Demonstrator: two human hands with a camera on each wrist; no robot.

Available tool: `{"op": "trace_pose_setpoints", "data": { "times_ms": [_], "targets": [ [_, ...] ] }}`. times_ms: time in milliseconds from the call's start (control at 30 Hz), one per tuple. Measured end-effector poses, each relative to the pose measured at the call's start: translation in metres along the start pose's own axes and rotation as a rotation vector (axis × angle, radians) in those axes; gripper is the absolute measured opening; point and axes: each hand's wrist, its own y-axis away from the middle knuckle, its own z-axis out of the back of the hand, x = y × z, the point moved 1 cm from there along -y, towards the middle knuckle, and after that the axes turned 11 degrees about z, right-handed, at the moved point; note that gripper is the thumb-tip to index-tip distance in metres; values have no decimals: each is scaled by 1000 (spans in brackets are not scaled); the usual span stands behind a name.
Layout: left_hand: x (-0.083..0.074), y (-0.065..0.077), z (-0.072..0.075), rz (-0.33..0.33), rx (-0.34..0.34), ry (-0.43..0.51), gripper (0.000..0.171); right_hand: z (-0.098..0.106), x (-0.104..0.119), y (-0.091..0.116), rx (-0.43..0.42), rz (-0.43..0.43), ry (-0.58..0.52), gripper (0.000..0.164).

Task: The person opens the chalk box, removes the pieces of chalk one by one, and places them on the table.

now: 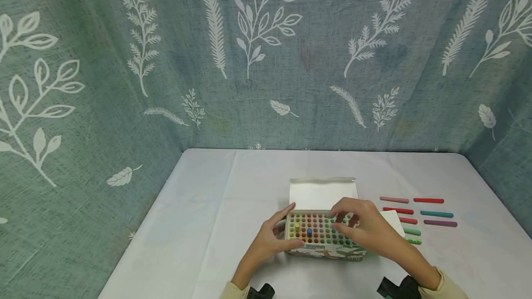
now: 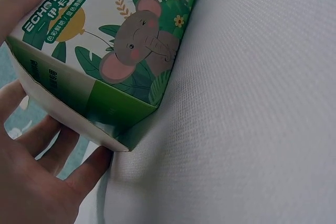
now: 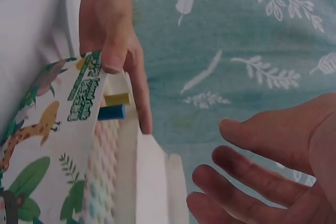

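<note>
A printed cardboard box [image 1: 326, 251] stands on the table with its white lid [image 1: 322, 194] raised at the back. Inside is a grid of small round holes, where a yellow stick [image 1: 297, 227] and a blue stick [image 1: 309, 232] poke up. My left hand [image 1: 268, 240] grips the box at its left end, thumb on the front edge and index finger reaching to the back corner. Above the right part of the grid hovers my right hand [image 1: 365, 227]. In the right wrist view its thumb and loosely bent fingers [image 3: 252, 177] are apart, with nothing between them.
Several coloured sticks lie right of the box, among them a red stick [image 1: 428, 200], a teal stick [image 1: 437, 214] and a purple stick [image 1: 440, 223]. A white end flap [image 1: 392, 223] sticks out on the box's right. A leaf-patterned curtain [image 1: 266, 105] hangs behind the table [image 1: 199, 197].
</note>
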Motion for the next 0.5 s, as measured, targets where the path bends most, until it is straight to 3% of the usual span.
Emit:
{"op": "trace_pose_setpoints", "data": {
  "times_ms": [167, 500],
  "targets": [
    [-1, 0, 0, 3, -6, -5, 82, -13, -4, -6, 55, 15, -31, 20],
    [-1, 0, 1, -7, -6, -9, 82, -38, -14, -13, 141, -61, -43, 17]
  ]
}}
